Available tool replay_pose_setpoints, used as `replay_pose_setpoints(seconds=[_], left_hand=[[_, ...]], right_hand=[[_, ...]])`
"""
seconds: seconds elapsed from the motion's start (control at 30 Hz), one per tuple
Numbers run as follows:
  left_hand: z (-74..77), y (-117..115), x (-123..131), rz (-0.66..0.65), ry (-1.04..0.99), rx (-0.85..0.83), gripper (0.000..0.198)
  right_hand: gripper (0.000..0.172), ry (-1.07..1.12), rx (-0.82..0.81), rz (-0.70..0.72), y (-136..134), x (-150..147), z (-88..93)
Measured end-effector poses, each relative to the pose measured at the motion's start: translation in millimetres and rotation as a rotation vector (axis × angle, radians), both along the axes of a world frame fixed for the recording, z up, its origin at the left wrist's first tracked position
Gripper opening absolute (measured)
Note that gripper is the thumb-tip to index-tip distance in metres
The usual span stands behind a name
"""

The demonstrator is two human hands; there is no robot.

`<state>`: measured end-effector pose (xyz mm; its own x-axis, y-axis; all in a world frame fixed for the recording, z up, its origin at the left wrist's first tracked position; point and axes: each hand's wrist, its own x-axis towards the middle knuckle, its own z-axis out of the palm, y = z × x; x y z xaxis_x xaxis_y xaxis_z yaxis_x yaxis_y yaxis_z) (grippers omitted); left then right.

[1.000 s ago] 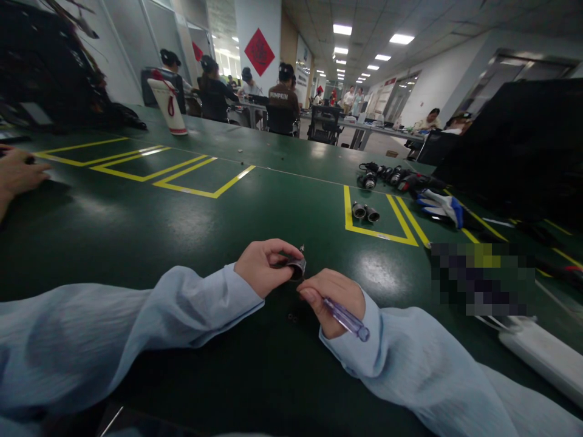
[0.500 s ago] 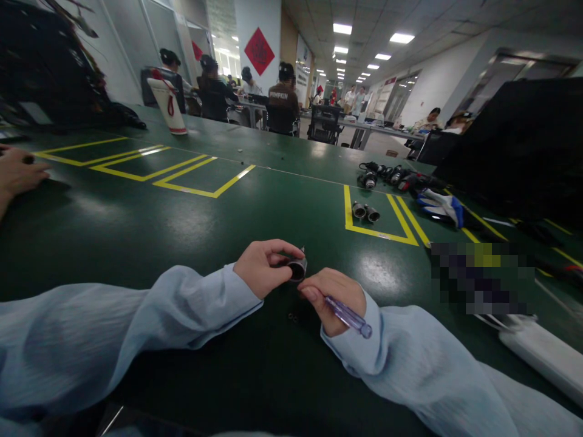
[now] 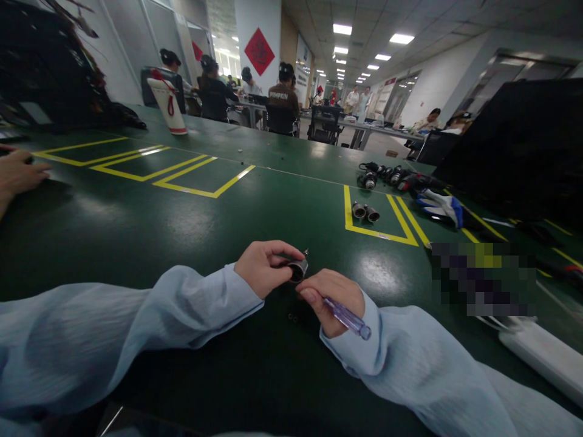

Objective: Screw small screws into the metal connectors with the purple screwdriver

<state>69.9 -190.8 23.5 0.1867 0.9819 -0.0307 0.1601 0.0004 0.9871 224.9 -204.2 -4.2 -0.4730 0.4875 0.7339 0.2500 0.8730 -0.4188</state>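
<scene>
My left hand (image 3: 266, 267) is closed around a short, hollow metal fitting (image 3: 299, 271), its dark round opening turned toward me. A small pointed piece sticks up at the fitting's far edge. Close beside it, my right hand (image 3: 334, 297) grips a screwdriver (image 3: 348, 318) with a see-through purple handle, whose butt end points back toward my wrist. My right fingertips are at the fitting's near rim and hide the tool's front end; I cannot tell whether it touches the metal. Two tiny rings (image 3: 293, 317) lie on the green table (image 3: 255, 376) below my hands.
Two similar metal fittings (image 3: 365, 212) sit inside a yellow taped outline. Behind them are dark cylindrical parts (image 3: 370, 179) and a blue-white glove (image 3: 439, 207). A white cup (image 3: 169, 106) stands far left. Another person's hand (image 3: 20, 176) rests at the left edge. A white bar-shaped object (image 3: 542, 352) lies right.
The fitting has tilted very slightly in my left hand, and my right hand with the screwdriver has shifted a touch to the left. Both holds stay the same.
</scene>
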Motion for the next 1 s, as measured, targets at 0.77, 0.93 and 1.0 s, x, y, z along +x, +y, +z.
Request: replay_pose_setpoints(seconds=[0.77,0.93,1.0], left_hand=[[-3.5,4.1,-1.5,0.053,-0.096,-0.084,0.020],[2.2,4.2,-0.7,0.079,-0.095,-0.130,0.024],[3.2,4.3,-1.4,0.090,-0.105,-0.158,0.026]], right_hand=[[0.044,0.112,-1.077,0.120,-15.7,4.1,2.1],[0.046,0.017,-1.011,0.059,-15.1,2.4,1.4],[0.046,-0.056,-0.916,0.029,-13.6,3.2,3.5]])
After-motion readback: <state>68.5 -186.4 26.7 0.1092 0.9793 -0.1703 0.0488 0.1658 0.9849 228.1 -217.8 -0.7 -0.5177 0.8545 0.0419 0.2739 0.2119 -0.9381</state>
